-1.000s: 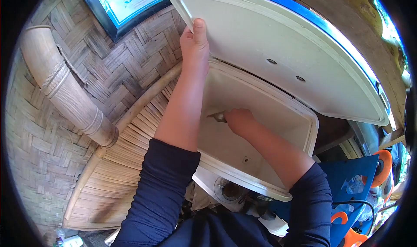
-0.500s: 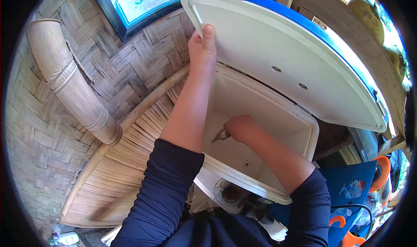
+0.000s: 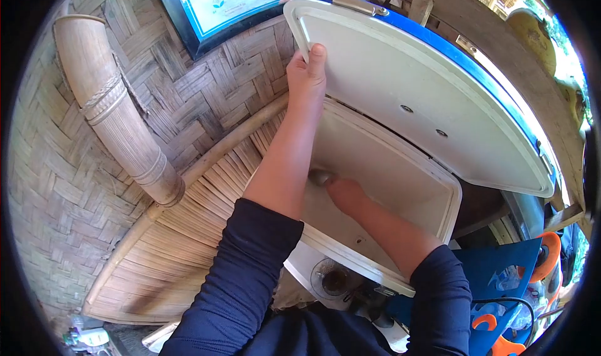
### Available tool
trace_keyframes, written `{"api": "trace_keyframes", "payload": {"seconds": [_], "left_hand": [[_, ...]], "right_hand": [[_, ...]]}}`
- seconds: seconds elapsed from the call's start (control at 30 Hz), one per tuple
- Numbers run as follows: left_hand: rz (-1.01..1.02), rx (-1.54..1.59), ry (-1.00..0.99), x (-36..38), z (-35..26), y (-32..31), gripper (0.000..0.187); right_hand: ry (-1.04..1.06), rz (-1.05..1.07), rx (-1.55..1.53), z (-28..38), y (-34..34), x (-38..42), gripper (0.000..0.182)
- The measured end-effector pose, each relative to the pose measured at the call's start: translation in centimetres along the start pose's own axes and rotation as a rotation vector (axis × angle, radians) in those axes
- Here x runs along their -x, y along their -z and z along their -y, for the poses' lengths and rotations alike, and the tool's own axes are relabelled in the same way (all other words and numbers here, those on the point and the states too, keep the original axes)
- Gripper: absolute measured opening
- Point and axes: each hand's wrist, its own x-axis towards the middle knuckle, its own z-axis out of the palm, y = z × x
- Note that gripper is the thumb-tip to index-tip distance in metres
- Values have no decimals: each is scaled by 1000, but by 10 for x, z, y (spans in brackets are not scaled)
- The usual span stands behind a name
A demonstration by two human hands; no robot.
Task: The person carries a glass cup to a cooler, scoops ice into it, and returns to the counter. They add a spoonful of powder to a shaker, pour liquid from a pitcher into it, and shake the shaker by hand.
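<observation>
A white-lined cooler box stands open below me, its blue-edged lid tilted up against the back. My left hand grips the lid's left edge, thumb on the white inner face and fingers behind it. Inside the box, my right hand is closed on a small grey-brown, shiny-looking thing close to the left inner wall. Blur and the fingers hide what kind of thing it is. A small drain hole shows in the box floor.
A bamboo tube leans by the woven wall at left, near a slatted bamboo surface. A framed paper hangs above. A clear round container sits before the box. Blue panels with orange parts stand at right.
My right hand has moved the grey-brown thing deeper toward the box's left inner wall. My left hand keeps its grip on the lid. The whole view has shifted slightly.
</observation>
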Motion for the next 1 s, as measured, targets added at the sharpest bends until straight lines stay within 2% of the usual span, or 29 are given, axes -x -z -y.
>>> {"api": "trace_keyframes", "payload": {"seconds": [0.03, 0.17, 0.27, 0.33, 0.47, 0.57, 0.67, 0.73, 0.77, 0.83, 0.93, 1.0], "left_hand": [[2, -8, 4, 0, -1, 0, 69], [-11, 4, -21, 1, -2, -1, 68], [-16, -2, -17, 1, -1, 0, 67], [3, 13, -17, 0, 0, 1, 65], [-10, 7, -26, 0, 1, -1, 64], [-14, 6, -27, 0, 0, 2, 64], [75, -106, 21, 1, -2, 3, 74], [-5, 20, -11, 1, -1, -1, 62], [-8, 17, -12, 1, -1, -1, 62], [-6, 18, -13, 1, -2, -1, 62], [-1, 12, -26, 1, -2, -1, 63], [4, 17, -26, 1, -3, -1, 64]], "right_hand": [[72, 87, -1, 3, 1, -1, 16], [112, 38, -70, 14, 17, 2, 17], [34, 9, -116, -5, 17, -7, 19], [-104, 43, -78, -18, 18, -11, 19], [-80, 46, -78, -14, 12, -7, 19], [28, 97, -132, -1, 2, -10, 17], [154, 95, -116, 2, 0, -10, 17], [33, 175, -219, -5, 13, -11, 16], [36, 177, -219, -8, 21, -11, 16], [-206, 303, -380, -13, 39, -10, 20], [-310, 413, -553, -23, 43, -9, 24], [-257, 406, -524, -31, 27, -12, 25]]}}
